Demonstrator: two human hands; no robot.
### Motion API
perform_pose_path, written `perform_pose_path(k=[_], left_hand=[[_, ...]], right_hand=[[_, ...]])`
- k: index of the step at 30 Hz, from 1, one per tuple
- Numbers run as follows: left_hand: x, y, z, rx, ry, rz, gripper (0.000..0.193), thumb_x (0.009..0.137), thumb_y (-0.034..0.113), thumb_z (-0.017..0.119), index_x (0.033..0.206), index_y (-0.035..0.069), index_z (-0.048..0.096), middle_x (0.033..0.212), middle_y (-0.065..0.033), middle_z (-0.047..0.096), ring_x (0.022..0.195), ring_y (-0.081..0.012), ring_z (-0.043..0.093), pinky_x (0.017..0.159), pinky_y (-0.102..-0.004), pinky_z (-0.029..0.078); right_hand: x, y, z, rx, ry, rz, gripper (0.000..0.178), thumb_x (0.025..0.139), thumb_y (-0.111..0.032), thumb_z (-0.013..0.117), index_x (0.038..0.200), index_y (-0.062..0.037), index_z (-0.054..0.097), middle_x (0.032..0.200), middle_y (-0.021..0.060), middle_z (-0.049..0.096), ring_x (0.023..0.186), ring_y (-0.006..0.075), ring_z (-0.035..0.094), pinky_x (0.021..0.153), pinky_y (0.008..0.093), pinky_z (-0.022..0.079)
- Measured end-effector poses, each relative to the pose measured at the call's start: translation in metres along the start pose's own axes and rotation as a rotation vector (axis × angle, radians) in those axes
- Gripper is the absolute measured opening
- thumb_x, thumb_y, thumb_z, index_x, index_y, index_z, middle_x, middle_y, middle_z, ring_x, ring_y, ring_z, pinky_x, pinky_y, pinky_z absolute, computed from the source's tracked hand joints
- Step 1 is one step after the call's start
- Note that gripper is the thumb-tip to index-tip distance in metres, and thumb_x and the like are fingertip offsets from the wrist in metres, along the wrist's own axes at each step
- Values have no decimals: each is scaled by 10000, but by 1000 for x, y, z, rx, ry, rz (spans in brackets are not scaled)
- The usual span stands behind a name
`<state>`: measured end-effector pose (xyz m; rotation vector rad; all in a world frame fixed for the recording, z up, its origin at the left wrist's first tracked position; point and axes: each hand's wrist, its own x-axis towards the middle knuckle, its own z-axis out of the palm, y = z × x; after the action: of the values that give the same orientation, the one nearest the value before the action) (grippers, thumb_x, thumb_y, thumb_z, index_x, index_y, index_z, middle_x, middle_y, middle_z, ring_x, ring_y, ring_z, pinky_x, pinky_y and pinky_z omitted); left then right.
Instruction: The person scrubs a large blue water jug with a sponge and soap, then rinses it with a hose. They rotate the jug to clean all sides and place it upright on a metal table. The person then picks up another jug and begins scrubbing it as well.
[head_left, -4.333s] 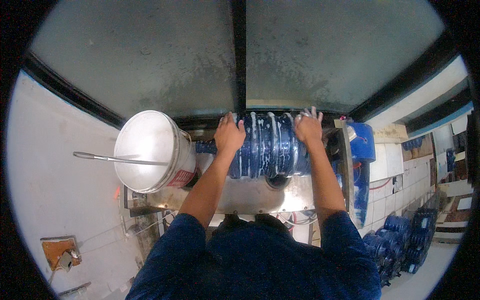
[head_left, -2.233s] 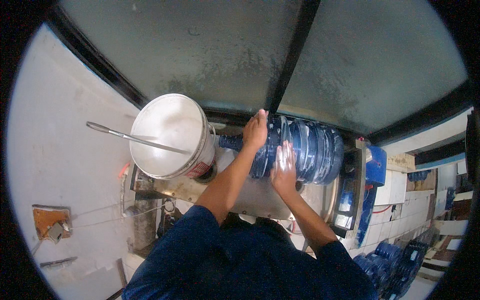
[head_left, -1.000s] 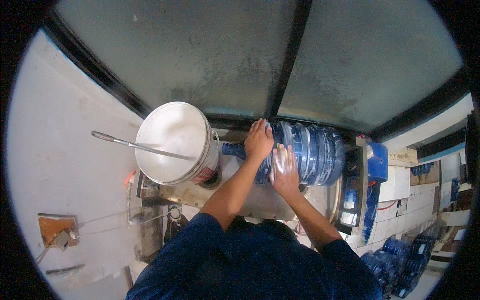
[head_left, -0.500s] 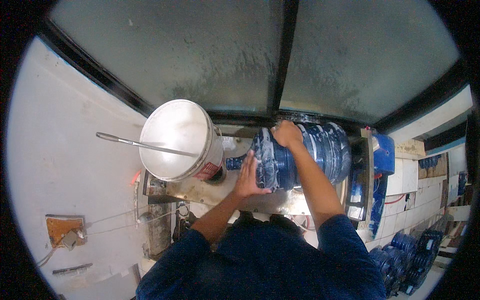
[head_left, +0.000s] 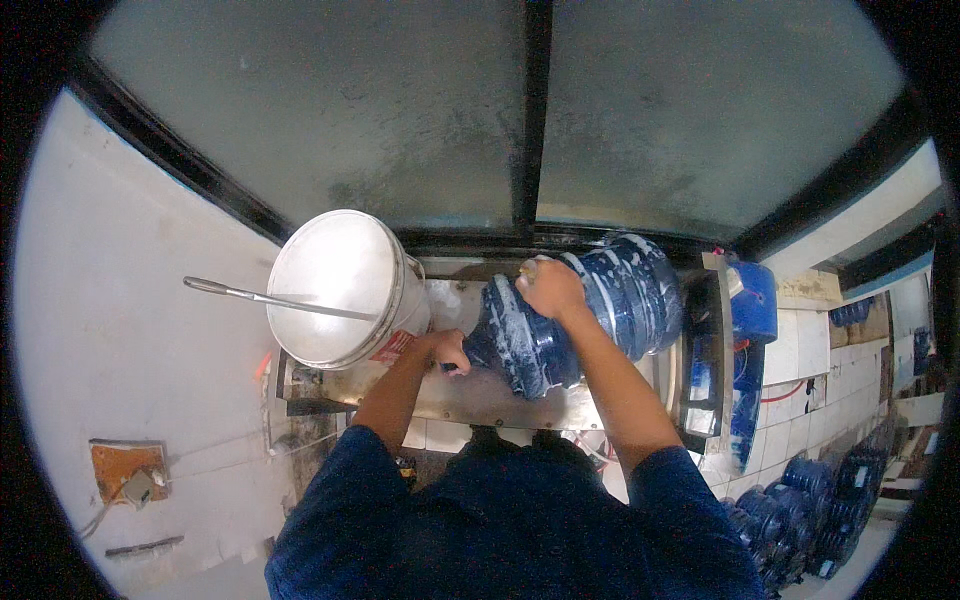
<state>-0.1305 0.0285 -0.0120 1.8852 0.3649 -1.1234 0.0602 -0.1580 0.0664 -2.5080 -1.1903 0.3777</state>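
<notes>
The foamy blue jug (head_left: 612,295) lies on the metal bench (head_left: 436,402), right of the white bucket (head_left: 335,265). The left hand (head_left: 446,352) seems clasped round its neck; the right hand (head_left: 553,288) rests on top, grip unclear. Likely mid-soaping; turning calls for firmness.

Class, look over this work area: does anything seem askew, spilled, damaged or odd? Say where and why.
The small box on the left wall's brown board sits crooked, a cable trailing from it. A rod juts out beyond the bucket and might get knocked. The jug is streaked with foam, but shows no damage.
</notes>
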Motion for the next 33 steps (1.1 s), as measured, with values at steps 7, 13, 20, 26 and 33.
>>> perform_pose_path(k=[7,13,20,26,33], left_hand=[[10,-14,24,375,783,62,643,718,238,764,1298,17,596,1126,-251,705,1021,-406,693,906,-507,535],[49,13,16,-520,825,580,624,865,293,653,1421,42,527,1413,-278,553,1310,-411,531,1069,-465,446],[48,163,1,-213,1254,105,650,1042,490,411,1458,-2,497,1538,-225,454,1449,-378,396,1185,-525,298],[42,158,3,50,1314,48,661,1031,481,424,1430,-39,509,1506,-216,492,1419,-381,436,1144,-522,366],[46,164,12,177,1353,122,564,1026,370,436,1399,-41,535,1461,-214,537,1370,-393,486,1111,-517,405]], right_hand=[[-22,-11,14,-136,184,-114,465,978,-306,516,1318,-3,606,1351,193,613,1306,358,538,1189,452,333],[-27,-22,15,-128,261,-58,494,1010,-330,462,1346,9,591,1407,197,579,1403,370,444,1214,466,291],[-47,-4,10,-142,209,-107,576,905,-268,584,1433,-41,540,1526,152,484,1466,362,363,1229,564,199],[-102,42,-12,-353,419,-30,662,851,-266,644,1469,-67,514,1651,114,312,1541,391,201,1167,744,88],[44,70,-13,-445,-65,115,515,976,-334,466,1348,-16,626,1558,223,435,1476,406,351,1199,638,197]])
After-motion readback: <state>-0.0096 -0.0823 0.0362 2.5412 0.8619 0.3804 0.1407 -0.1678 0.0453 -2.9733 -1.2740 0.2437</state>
